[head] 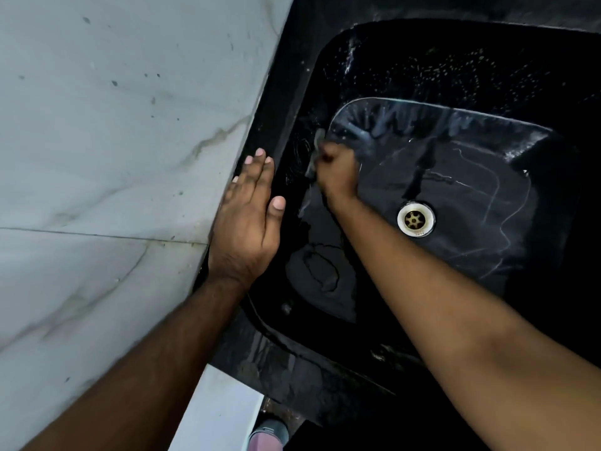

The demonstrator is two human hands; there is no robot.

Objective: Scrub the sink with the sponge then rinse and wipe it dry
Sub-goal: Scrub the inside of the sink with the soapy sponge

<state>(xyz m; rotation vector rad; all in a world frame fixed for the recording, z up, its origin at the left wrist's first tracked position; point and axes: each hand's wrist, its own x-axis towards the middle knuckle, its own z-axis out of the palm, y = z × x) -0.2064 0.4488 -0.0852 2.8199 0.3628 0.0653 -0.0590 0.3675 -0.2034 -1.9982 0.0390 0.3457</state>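
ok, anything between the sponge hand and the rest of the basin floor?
Nothing visible. The right hand grips the sponge at the left wall of the sink; only the drain sits on the floor. The left hand rests flat on the rim.

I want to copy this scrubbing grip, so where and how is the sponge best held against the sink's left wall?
Grip the sponge across its back, coming from the basin side, as the right hand does. It seems to lie flat on the left wall of the sink, so only that face is free. The left hand rests flat on the rim.
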